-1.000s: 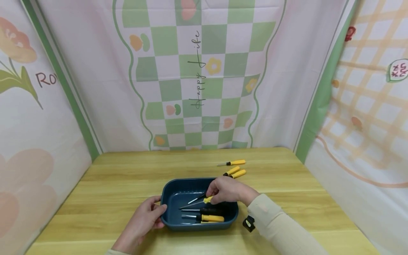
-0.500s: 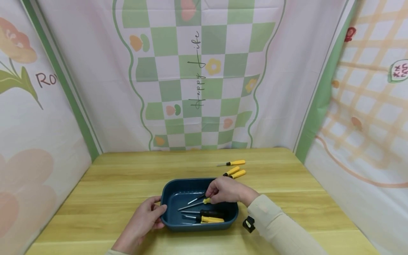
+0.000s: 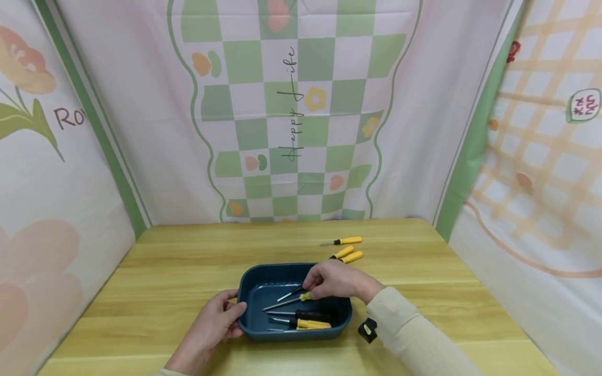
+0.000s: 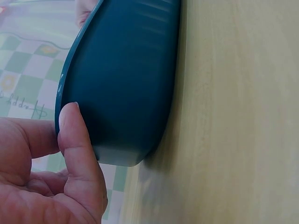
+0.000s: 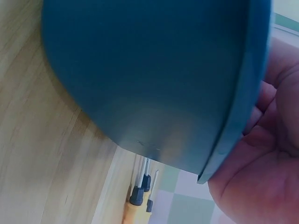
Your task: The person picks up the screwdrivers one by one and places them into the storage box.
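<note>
A dark blue rectangular bin [image 3: 263, 330] sits on the table with several screwdrivers inside. My left hand [image 3: 217, 318] grips its left end wall, thumb over the rim, as the left wrist view also shows. My right hand [image 3: 336, 282] reaches over the far right rim, fingers curled around the handle of a yellow screwdriver [image 3: 289, 302]; most of that handle is hidden under the hand. Beside my fingertips lies a slim screwdriver [image 3: 290, 294] with a dark handle. Nearer me in the bin are a black-handled screwdriver [image 3: 310, 315] and a yellow-and-black one [image 3: 312, 324].
Behind the bin on the wooden table [image 3: 178, 261] lie a yellow screwdriver [image 3: 348, 241] and two more yellow handles [image 3: 351, 256] close together. A small black object [image 3: 368, 330] is at the right sleeve. Patterned curtains [image 3: 329, 130] surround the table.
Over the last second the yellow screwdriver's tip has shifted slightly toward me and left, and the yellow-and-black one has turned a little. Both hands have hardly moved.
</note>
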Tool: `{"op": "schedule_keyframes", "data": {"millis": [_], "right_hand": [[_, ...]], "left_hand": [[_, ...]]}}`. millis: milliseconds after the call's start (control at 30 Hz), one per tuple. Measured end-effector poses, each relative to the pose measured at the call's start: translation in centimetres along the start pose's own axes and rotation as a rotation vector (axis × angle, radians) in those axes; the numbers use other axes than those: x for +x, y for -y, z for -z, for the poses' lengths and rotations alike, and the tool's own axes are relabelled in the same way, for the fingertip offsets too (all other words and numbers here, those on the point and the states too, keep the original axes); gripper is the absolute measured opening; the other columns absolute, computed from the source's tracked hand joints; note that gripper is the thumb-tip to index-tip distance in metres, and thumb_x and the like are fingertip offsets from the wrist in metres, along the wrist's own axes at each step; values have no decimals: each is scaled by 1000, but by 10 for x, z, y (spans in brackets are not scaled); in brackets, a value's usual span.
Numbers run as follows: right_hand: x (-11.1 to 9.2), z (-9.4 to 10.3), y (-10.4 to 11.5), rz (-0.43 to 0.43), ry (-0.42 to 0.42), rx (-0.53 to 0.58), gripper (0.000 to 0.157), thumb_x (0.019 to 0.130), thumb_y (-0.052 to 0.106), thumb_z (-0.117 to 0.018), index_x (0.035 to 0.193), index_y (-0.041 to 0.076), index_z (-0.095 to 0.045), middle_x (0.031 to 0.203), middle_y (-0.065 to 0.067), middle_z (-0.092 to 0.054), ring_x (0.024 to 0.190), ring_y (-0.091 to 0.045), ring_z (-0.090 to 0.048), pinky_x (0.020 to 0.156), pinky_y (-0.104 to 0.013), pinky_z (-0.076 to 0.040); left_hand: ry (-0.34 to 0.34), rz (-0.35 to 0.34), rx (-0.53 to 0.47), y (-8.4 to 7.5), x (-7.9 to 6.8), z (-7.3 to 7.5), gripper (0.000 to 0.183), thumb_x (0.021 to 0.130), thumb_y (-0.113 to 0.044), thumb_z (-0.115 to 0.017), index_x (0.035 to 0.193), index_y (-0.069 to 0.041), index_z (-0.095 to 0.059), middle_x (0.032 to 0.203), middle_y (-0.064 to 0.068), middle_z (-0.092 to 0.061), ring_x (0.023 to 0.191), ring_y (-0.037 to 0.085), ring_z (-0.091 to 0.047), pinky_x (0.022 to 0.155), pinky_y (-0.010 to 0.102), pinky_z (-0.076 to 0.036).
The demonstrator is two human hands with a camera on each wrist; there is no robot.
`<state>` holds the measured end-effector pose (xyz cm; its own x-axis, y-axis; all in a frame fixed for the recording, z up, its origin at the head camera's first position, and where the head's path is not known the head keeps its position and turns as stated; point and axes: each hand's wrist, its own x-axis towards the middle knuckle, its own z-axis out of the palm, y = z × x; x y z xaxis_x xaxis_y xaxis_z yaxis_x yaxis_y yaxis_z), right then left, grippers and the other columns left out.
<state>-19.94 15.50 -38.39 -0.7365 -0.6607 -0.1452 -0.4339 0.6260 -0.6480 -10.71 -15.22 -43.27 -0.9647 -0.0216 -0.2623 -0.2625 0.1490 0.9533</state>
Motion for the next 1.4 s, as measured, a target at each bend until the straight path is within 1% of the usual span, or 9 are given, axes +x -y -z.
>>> {"op": "schedule_keyframes", "data": {"millis": [133, 267, 367, 500, 600, 733, 1000, 1233, 1400], "right_hand": [[-1, 2, -2, 2, 3, 43, 23, 94, 13, -76, 116, 7, -76, 107, -4, -76, 92, -9, -67, 84, -26, -60], [-2, 4, -3, 6, 0, 75, 25, 94, 16, -77, 117, 7, -75, 105, 1, -75, 93, -10, -67, 84, -26, -59], [-2, 7, -2, 18, -6, 91, 25, 94, 17, -77, 117, 6, -75, 104, 1, -75, 93, -11, -67, 83, -26, -59], [-3, 12, 0, 30, -13, 123, 25, 94, 15, -77, 117, 5, -75, 107, -7, -75, 94, -13, -67, 82, -26, -59], [-2, 15, 1, 20, -16, 145, 24, 94, 16, -77, 116, 7, -75, 108, -10, -75, 95, -14, -68, 82, -25, -60], [-2, 19, 1, 11, -18, 163, 24, 94, 15, -77, 116, 10, -74, 110, -9, -74, 97, -15, -68, 84, -26, -60], [-4, 28, -1, 38, -56, 150, 26, 95, 15, -76, 120, 8, -73, 111, -4, -74, 100, -15, -69, 86, -29, -61], [-8, 37, -4, 34, -79, 129, 35, 96, 19, -75, 127, 3, -70, 125, -17, -71, 109, -19, -68, 92, -35, -61], [-11, 42, -8, 28, -111, 144, 36, 97, 20, -74, 130, 5, -69, 130, -17, -69, 119, -28, -65, 100, -44, -58]], "left_hand": [[2, -2, -2, 1, 0, 0, 48, 104, -13, -62, 148, 3, -49, 101, 13, -55, 72, 19, -60, 60, 31, -62], [2, -3, -3, 2, 1, 0, 48, 104, -13, -62, 148, 3, -49, 101, 13, -55, 72, 19, -60, 60, 31, -62], [4, -3, -4, 2, 1, -1, 48, 104, -13, -62, 148, 3, -49, 102, 13, -55, 72, 19, -60, 60, 31, -61], [5, 0, -5, 1, 1, -1, 48, 105, -13, -61, 148, 3, -49, 102, 14, -56, 71, 19, -60, 60, 31, -61], [4, 1, -3, 0, 1, 0, 48, 105, -14, -61, 148, 3, -49, 102, 14, -56, 72, 19, -60, 60, 31, -61], [2, 9, 1, -1, 1, -1, 47, 105, -14, -61, 148, 2, -49, 103, 14, -55, 73, 20, -61, 61, 31, -62], [-2, 8, 0, 0, 2, -1, 47, 105, -14, -61, 148, 1, -49, 103, 14, -55, 73, 20, -60, 61, 31, -62], [-2, -2, -9, 0, 1, -1, 47, 105, -13, -61, 148, 2, -50, 101, 13, -54, 71, 20, -60, 59, 30, -61], [-1, -12, -16, 0, 0, -1, 46, 104, -12, -62, 147, 2, -50, 101, 13, -54, 71, 19, -60, 59, 30, -61]]}}
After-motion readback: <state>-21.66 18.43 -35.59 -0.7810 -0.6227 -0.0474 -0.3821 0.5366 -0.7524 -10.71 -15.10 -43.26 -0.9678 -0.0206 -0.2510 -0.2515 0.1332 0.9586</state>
